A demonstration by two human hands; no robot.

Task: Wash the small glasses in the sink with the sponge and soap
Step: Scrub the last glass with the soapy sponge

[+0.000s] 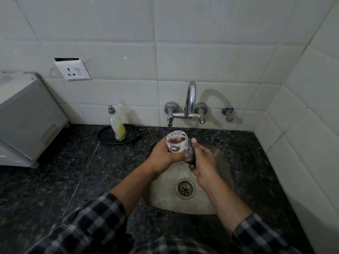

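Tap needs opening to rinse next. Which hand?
Right, probably. The left hand grips the soapy glass over the sink; the right hand holds only the sponge and sits nearer the right tap valve.

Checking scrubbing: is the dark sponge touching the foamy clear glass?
Touching. Head view: right hand presses the dark sponge against the foamy clear glass.

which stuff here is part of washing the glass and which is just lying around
In the job: soapy clear glass, dark sponge, steel sink, chrome wall tap, clear bottle of green soap.
Lying about: black oval tray, white wall socket, white boxy appliance.
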